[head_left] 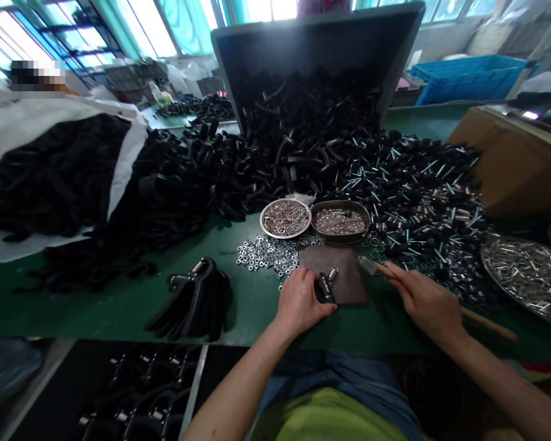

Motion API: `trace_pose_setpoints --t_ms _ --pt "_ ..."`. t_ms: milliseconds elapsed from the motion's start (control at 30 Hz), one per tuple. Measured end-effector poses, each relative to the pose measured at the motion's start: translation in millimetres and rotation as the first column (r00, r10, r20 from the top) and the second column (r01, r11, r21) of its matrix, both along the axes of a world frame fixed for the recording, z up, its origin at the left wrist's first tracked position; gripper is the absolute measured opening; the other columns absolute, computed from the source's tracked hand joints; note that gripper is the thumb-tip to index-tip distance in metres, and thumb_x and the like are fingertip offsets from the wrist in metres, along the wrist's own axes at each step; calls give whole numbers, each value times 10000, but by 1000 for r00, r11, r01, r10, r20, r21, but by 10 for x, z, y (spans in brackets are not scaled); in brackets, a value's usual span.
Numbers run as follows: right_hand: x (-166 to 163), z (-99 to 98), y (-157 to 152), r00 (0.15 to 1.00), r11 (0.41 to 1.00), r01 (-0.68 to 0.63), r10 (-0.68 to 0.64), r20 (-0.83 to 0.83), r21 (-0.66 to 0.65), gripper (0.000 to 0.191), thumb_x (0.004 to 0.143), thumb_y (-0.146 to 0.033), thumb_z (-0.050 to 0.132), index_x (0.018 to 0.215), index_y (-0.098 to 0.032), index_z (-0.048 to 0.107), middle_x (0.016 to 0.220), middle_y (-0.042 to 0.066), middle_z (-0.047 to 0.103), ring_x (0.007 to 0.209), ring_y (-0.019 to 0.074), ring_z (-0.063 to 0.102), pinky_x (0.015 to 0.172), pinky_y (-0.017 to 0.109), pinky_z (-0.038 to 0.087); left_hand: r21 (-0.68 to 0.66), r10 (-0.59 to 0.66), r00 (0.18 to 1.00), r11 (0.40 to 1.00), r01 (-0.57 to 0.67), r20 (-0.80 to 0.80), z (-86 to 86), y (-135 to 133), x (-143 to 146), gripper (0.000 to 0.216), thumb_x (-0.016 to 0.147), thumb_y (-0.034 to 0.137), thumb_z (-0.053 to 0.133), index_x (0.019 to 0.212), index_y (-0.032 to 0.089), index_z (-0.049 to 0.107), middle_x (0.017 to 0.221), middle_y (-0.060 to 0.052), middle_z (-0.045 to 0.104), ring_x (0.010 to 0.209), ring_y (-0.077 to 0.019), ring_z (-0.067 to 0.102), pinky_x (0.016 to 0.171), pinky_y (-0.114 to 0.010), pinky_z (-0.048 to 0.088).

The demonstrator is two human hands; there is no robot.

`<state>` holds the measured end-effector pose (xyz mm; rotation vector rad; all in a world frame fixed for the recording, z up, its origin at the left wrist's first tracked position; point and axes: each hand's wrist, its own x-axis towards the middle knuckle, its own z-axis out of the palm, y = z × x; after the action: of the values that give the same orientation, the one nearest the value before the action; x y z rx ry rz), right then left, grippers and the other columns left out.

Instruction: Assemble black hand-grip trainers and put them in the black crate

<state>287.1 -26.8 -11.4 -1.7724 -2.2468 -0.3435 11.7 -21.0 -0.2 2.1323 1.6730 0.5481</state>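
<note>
My left hand (302, 301) is closed on a small black plastic part (325, 289), pressed down on a brown square pad (351, 283). A metal spring (332, 274) sticks up at that part's upper end. My right hand (427, 303) is wrapped round the wooden handle of a hammer (484, 321); its grey metal head lies over the pad's right edge, apart from the black part. Loose metal nuts (269, 255) are spread just beyond my left hand. To the left, a stack of curved black parts (195, 300) stands on the green table (252, 309).
Beyond the pad are a round dish of metal rings (285, 218) and an oval tin of small metal pieces (340, 220). Black parts and bolts (408, 184) heap up behind, before a tipped grey bin (319, 46). A pin-filled tray (528, 275) and cardboard box (514, 159) stand right.
</note>
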Motion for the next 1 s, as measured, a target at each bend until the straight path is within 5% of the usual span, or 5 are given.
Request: trace_pose_setpoints --t_ms 300,467,600,833,1000 --pt "-543 222 46 877 967 -202 107 -468 -157 469 919 -378 382 1352 -199 385 1008 74 671 853 188 638 721 312 496 -152 307 872 951 -268 381 164 -80 212 584 583 501 765 992 157 530 993 -67 554 914 -217 540 783 -332 449" --pt "-1027 259 107 874 946 -290 201 -442 -145 287 903 -361 396 1067 -228 590 1054 57 676 908 204 656 738 311 505 -167 -30 924 981 101 381 454 -236 107 445 759 399 645 1131 167 568 1035 -92 602 962 -225 570 817 -333 468" --pt "-925 134 283 965 938 -256 236 -111 -232 275 892 -337 380 974 -261 631 902 21 709 642 222 674 511 332 473 -62 -195 968 976 207 159 789 1 -622 431 822 444 563 1180 205 582 1092 -82 624 1003 -221 578 872 -345 460" --pt "-872 -22 283 969 951 -237 245 16 -198 283 899 -339 343 961 -263 609 852 5 687 538 198 651 390 296 389 112 422 877 907 -407 -229 854 1091 -2493 273 782 169 630 1048 104 632 1148 -119 590 1051 -239 540 939 -393 423" --pt "-913 -21 263 978 957 -201 207 6 -210 266 898 -332 349 949 -266 601 861 -4 682 556 186 653 405 285 383 159 512 829 858 -488 -226 577 1186 -2952 347 871 325 545 1170 150 531 1189 -99 548 1011 -214 568 839 -428 498"
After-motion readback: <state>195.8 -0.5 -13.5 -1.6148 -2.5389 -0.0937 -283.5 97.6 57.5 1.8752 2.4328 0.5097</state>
